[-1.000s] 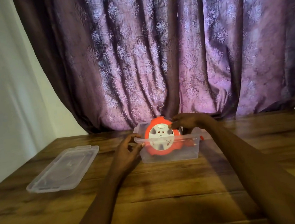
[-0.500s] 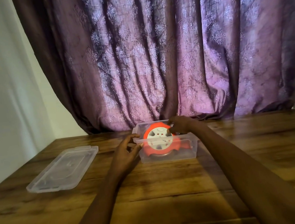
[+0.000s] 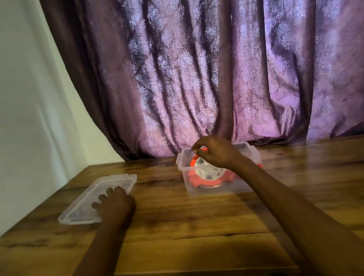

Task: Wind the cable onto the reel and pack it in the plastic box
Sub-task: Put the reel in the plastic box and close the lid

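From the head view, no brand, label or writing can be read on anything; the white face of the reel (image 3: 207,173) shows only small dark openings, too blurred to make out.

The reel, orange-red with a white centre, lies tilted inside the clear plastic box (image 3: 218,188), directly beneath the right hand (image 3: 216,154). That hand hovers over the far left corner of the box, fingers bent and thumb and forefinger tips drawn close together; whether they pinch anything cannot be told. A small orange-red part shows at the box's right wall, just right of the right forearm. The wound cable itself cannot be made out.

The left hand (image 3: 113,203) lies well to the left of the box, its fingers spread and fairly straight, resting on the near right part of the clear lid (image 3: 85,207). The lid lies flat, stretching away to the left and beyond that hand, apart from the box.

Both rest on a wooden worktop (image 3: 190,235) with dark grain streaks and a front edge visible below the forearms. Beyond the hands hangs a purple curtain (image 3: 212,63) with a pale floral pattern, its folds reaching the worktop's far edge. To the left of the left hand stands a plain pale wall (image 3: 8,103).
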Action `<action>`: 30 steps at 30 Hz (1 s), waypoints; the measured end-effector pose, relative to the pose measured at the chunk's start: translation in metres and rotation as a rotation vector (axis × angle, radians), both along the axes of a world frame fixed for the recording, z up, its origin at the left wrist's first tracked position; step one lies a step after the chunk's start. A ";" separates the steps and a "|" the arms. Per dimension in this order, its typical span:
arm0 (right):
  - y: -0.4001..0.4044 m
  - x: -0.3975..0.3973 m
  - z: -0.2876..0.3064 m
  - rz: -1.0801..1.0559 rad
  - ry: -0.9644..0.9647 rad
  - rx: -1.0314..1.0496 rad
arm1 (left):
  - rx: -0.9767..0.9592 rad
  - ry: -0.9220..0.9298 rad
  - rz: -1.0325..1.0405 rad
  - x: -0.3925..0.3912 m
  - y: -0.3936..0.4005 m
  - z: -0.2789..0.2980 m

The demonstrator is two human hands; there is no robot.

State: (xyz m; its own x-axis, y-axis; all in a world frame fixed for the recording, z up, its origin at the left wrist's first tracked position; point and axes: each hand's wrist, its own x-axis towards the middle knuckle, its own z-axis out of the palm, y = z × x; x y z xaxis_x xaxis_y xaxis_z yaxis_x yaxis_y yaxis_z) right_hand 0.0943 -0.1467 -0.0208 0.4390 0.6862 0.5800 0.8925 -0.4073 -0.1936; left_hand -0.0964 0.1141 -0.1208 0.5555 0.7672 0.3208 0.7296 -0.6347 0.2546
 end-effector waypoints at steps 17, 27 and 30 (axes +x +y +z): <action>-0.015 0.008 -0.005 -0.169 0.051 0.154 | 0.368 -0.426 -0.653 0.015 -0.025 0.055; -0.080 0.032 0.002 -0.212 -0.153 0.267 | 0.555 -0.477 -1.094 0.051 -0.079 0.093; -0.099 0.038 0.000 -0.234 -0.171 0.284 | 0.412 -0.582 -1.018 0.054 -0.084 0.096</action>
